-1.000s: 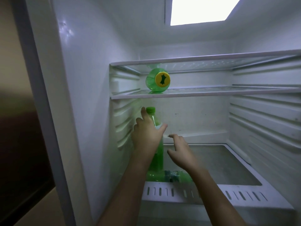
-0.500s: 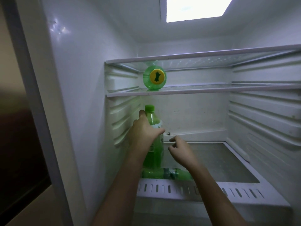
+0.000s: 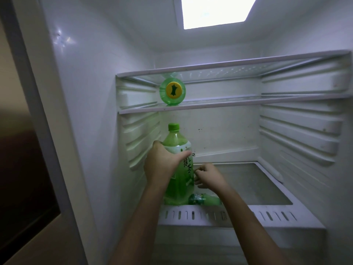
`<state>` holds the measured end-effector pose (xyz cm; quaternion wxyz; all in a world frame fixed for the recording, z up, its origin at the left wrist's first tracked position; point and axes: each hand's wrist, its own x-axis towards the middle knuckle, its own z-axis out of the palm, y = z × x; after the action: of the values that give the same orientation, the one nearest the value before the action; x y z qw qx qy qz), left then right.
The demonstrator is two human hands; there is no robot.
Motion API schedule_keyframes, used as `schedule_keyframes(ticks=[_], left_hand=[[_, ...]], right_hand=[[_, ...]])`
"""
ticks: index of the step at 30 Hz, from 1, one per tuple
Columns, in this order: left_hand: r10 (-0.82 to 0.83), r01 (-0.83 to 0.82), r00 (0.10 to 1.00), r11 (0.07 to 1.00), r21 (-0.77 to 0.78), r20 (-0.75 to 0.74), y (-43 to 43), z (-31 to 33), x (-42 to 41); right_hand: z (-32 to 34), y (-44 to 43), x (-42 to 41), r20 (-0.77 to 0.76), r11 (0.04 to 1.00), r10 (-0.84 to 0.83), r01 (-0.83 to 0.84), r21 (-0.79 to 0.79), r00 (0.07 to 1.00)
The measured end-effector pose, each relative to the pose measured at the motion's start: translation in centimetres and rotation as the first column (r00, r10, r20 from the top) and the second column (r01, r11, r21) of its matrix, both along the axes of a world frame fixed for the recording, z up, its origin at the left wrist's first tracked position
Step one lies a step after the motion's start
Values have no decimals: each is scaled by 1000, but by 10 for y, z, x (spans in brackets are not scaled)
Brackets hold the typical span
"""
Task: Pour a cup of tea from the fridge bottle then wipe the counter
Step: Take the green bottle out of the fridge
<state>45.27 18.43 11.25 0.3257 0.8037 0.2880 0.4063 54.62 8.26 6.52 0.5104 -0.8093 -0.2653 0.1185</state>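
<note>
1. Fetching the tea: my left hand (image 3: 162, 165) grips the upright green tea bottle (image 3: 177, 139) on the fridge floor (image 3: 248, 184), at its left side.
2. My right hand (image 3: 208, 176) is curled just beside it, holding nothing visible.
3. Next, I judge, lift it clear of the small bottle (image 3: 206, 200) lying in front.

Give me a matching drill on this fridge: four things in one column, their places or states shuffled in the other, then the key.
1 tall tea bottle
2 small bottle
3 yellow-capped bottle
4 left hand

A lying on the middle glass shelf, cap facing the camera
B gripping the tall tea bottle's shoulder
C standing upright at the bottom shelf's left
D lying on its side at the bottom shelf's front

Pairs: 1-C, 2-D, 3-A, 4-B
</note>
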Motion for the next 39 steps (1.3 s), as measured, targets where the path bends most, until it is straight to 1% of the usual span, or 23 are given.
schedule_keyframes(ticks=[3,8,11,15,17,21,24,29,33,39], left_hand=[[-25,26,998,999,-21,65,-1,-1,-3],[-92,96,989,995,-26,116,-4,-3,-6],[-126,133,984,990,-51,123,-4,-2,-9],[-211,219,971,973,-67,117,-1,0,-14],[-236,240,969,970,-40,79,-1,3,-18],[-223,223,975,974,46,0,-7,9,-31],[-236,234,971,971,35,31,-9,10,-40],[-324,327,940,945,-17,105,-9,3,-51],[-379,383,915,924,-2,139,-14,-2,-57],[-373,371,913,928,42,166,-18,-8,-60]], right_hand=[[0,-2,-1,-95,999,28,-26,20,995],[-1,-2,-4,-211,997,1,17,80,977],[2,-4,-10,-215,995,15,6,99,976],[8,-11,-19,-221,998,21,-9,58,975],[10,-13,-22,-225,999,20,-10,45,974],[12,-18,-30,-245,999,3,7,39,970],[14,-24,-38,-289,998,3,13,55,957],[18,-36,-50,-274,1000,17,-20,-7,962],[22,-41,-62,-307,999,18,-26,-23,952],[21,-43,-76,-354,998,1,23,63,935]])
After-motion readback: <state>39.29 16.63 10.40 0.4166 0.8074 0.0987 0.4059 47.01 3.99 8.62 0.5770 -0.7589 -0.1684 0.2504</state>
